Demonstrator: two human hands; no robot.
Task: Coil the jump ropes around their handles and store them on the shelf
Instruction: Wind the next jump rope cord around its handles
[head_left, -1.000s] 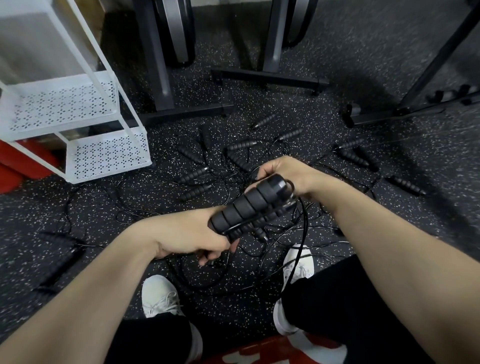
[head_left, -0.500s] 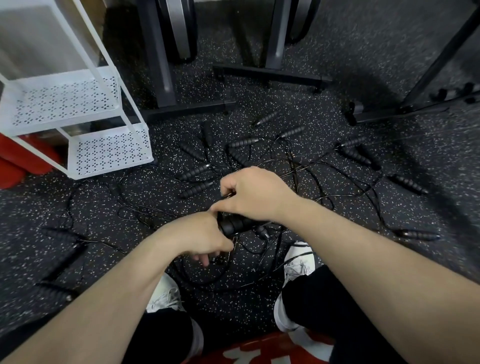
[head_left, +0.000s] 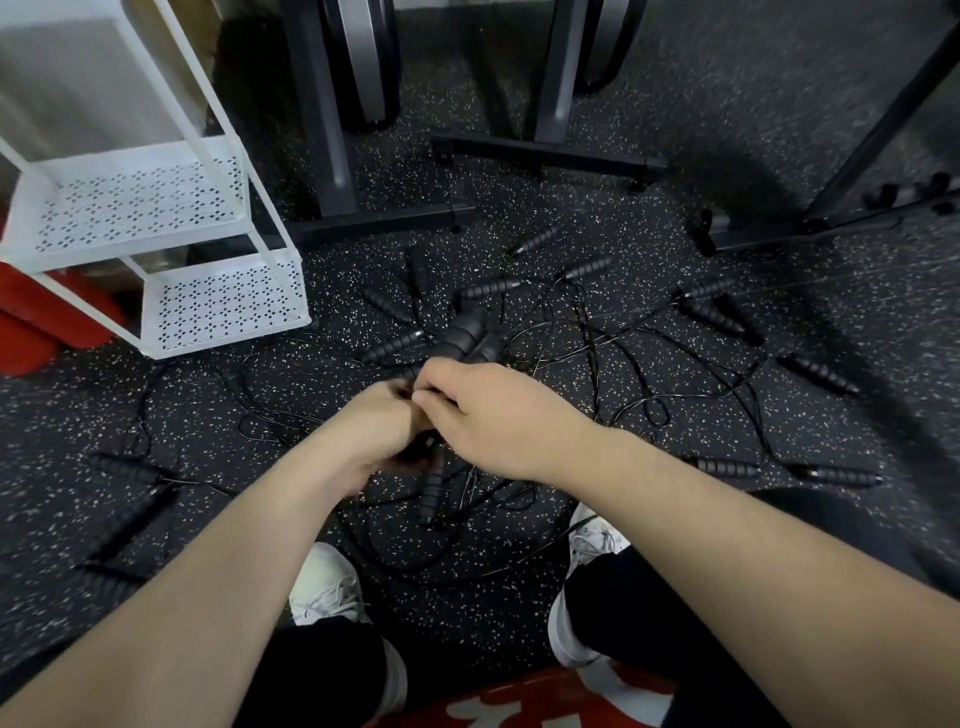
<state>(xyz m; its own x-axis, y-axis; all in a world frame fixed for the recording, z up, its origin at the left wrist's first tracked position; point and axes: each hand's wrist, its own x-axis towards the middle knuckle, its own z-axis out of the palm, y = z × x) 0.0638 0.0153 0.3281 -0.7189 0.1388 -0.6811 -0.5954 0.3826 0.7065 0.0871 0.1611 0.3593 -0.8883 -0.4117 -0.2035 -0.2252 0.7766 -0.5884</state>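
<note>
The dark speckled rubber floor (head_left: 675, 130) carries the whole scene, with black metal equipment frames (head_left: 332, 130) standing at the far side and a white perforated metal shelf unit (head_left: 156, 208) at the far left, both visible tiers bare. A tangle of loose black jump ropes with ribbed foam handles (head_left: 587, 267) is spread over the floor between the shelf and the right edge, none of them coiled. Near the centre, both hands work on one pair of black ribbed handles held together (head_left: 465, 335), whose far ends project beyond the knuckles. The step in hand is judged to be the coiling of this rope's cord around its paired handles; storage has not begun. The left hand (head_left: 379, 421) is curled around the near end of the bundle. The right hand (head_left: 498, 415) lies over it from the right, fingers (head_left: 441, 402) bent and narrow at the handles; whether they pinch cord or only press on the bundle cannot be told. The next move is judged to call for securing the loose end, then carrying the bundle left to a shelf tier.
</note>
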